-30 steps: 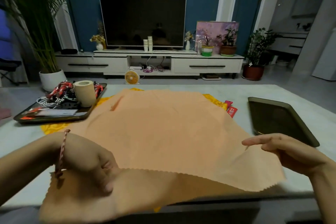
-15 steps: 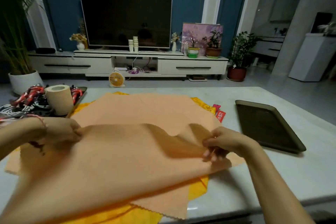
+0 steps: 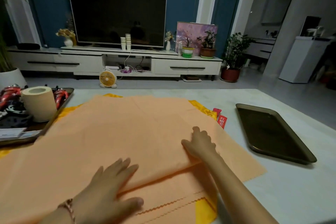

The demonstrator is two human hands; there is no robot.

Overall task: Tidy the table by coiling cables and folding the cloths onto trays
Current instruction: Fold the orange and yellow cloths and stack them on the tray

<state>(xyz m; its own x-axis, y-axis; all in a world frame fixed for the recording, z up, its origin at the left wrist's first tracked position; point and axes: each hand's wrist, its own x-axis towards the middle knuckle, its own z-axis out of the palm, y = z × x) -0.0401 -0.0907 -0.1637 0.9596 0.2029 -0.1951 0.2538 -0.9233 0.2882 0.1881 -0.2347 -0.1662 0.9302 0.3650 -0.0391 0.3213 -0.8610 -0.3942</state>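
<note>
L hand (image 3: 107,187) & R hand (image 3: 200,144) lying open, pressing cloth (image 3: 118,127), gripping nothing; fold running left-right, tray (image 3: 269,132) sitting beside R, so R's nearer.

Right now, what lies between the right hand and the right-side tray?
Head view: orange cloth under the right hand, then a bare strip of table up to the tray.

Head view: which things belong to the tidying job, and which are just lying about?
Job: orange cloth, yellow cloth beneath it, empty tray, left tray holding cables.
Lying about: paper roll, red packets, floor fan, TV.
</note>
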